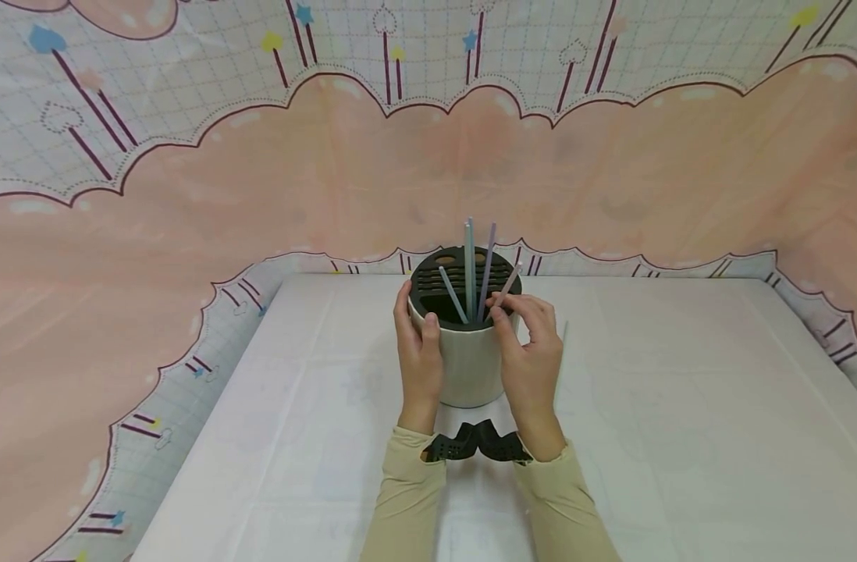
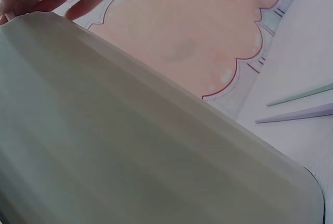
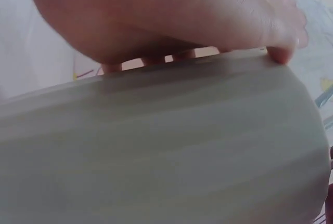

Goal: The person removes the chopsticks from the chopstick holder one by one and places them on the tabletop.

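A round pale-grey utensil holder point(image 1: 471, 367) with a black slotted top point(image 1: 428, 282) stands on the table. The left hand point(image 1: 420, 355) grips its left side, thumb near the front rim; the right wrist view shows this hand point(image 3: 156, 16) along the wall. Between thumb and fingertips, the right hand point(image 1: 531, 355) pinches a pink chopstick point(image 1: 510, 282), slanted over the front opening, its lower end hidden. A mint chopstick point(image 1: 469, 265), a purple chopstick point(image 1: 488, 261) and a leaning bluish chopstick point(image 1: 452, 293) stand in that opening.
A mint chopstick point(image 2: 302, 94) and a purple chopstick point(image 2: 296, 114) lie on the table beside the holder in the left wrist view. The white-covered table point(image 1: 681, 406) extends to both sides. Behind it hangs a patterned peach cloth point(image 1: 611, 187).
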Action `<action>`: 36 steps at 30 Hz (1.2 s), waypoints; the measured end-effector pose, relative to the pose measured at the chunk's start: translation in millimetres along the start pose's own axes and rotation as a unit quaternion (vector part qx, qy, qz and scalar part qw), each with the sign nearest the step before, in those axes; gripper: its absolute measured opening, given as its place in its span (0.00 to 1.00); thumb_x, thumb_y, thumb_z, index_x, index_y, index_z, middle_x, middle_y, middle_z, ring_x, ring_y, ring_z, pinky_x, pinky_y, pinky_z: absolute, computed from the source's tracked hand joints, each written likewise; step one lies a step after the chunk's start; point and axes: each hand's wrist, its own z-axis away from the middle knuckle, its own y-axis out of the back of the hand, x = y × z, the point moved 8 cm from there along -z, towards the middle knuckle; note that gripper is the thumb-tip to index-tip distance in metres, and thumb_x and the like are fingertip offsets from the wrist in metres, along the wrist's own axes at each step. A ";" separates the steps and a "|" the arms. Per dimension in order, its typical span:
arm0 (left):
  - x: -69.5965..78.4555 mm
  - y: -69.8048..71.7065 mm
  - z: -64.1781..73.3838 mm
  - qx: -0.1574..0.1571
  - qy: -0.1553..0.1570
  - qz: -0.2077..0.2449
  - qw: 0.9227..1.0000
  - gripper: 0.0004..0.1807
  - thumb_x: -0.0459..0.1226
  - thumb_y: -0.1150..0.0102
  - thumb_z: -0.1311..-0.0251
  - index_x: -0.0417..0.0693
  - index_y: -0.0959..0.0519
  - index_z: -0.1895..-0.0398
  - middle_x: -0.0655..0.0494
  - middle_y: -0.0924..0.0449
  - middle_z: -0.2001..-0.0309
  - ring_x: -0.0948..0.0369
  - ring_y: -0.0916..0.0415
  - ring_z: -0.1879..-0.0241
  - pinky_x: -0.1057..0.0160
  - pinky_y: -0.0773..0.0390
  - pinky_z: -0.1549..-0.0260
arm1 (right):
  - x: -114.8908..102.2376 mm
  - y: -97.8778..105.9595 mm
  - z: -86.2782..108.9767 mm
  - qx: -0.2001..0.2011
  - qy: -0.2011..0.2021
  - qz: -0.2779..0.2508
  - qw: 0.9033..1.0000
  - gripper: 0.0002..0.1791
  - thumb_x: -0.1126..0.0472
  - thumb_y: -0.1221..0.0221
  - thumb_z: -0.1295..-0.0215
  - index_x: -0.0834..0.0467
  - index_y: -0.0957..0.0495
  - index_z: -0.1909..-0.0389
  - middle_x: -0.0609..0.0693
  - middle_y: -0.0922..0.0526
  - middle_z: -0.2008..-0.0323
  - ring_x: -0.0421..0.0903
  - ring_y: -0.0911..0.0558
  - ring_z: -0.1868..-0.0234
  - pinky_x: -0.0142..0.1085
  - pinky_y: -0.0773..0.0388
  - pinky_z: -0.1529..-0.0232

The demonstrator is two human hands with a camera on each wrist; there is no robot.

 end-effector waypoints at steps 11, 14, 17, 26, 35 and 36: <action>0.2 -3.3 -1.3 -0.001 -0.003 -0.003 1.000 0.29 0.41 0.64 0.38 0.44 0.51 0.34 0.49 0.49 0.34 0.60 0.48 0.37 0.51 0.46 0.41 | -24.5 15.2 -8.4 0.028 0.012 -0.045 0.999 0.08 0.67 0.42 0.44 0.60 0.21 0.62 0.47 0.19 0.64 0.43 0.23 0.58 0.37 0.28 0.54; -0.2 -4.4 -2.2 -0.001 0.005 -0.008 1.000 0.29 0.40 0.64 0.38 0.44 0.51 0.34 0.50 0.49 0.34 0.61 0.48 0.37 0.51 0.47 0.40 | -38.1 22.9 -11.9 0.041 0.016 -0.070 0.997 0.08 0.71 0.43 0.45 0.67 0.23 0.63 0.53 0.19 0.64 0.46 0.23 0.59 0.36 0.28 0.54; -12.4 -5.2 -3.9 -0.001 0.013 -0.013 1.000 0.29 0.42 0.63 0.37 0.49 0.52 0.33 0.54 0.49 0.34 0.61 0.49 0.37 0.51 0.46 0.41 | -41.1 31.3 -14.7 0.059 0.012 -0.101 0.993 0.08 0.73 0.43 0.46 0.71 0.25 0.63 0.58 0.20 0.65 0.48 0.22 0.59 0.37 0.27 0.55; -42.9 -7.1 -6.5 0.003 0.023 -0.016 1.000 0.31 0.55 0.63 0.39 0.64 0.52 0.33 0.69 0.51 0.35 0.67 0.50 0.37 0.53 0.45 0.41 | -36.0 55.5 -23.5 0.095 -0.001 -0.174 0.980 0.09 0.74 0.44 0.46 0.74 0.26 0.63 0.63 0.20 0.67 0.50 0.21 0.65 0.35 0.24 0.61; -42.5 -5.3 -5.6 -0.004 0.019 -0.008 1.000 0.30 0.53 0.62 0.39 0.65 0.52 0.33 0.67 0.50 0.34 0.65 0.49 0.37 0.53 0.44 0.41 | 6.3 95.3 -29.0 0.201 -0.031 -0.318 0.926 0.13 0.72 0.45 0.43 0.72 0.33 0.58 0.71 0.23 0.68 0.61 0.21 0.68 0.43 0.23 0.64; -42.2 -4.6 -5.4 -0.003 0.019 -0.010 1.000 0.30 0.53 0.62 0.38 0.65 0.52 0.33 0.66 0.50 0.34 0.64 0.49 0.37 0.53 0.44 0.41 | 12.0 100.1 -29.1 0.213 -0.035 -0.330 0.919 0.13 0.71 0.45 0.43 0.72 0.33 0.58 0.72 0.24 0.68 0.62 0.21 0.69 0.44 0.23 0.64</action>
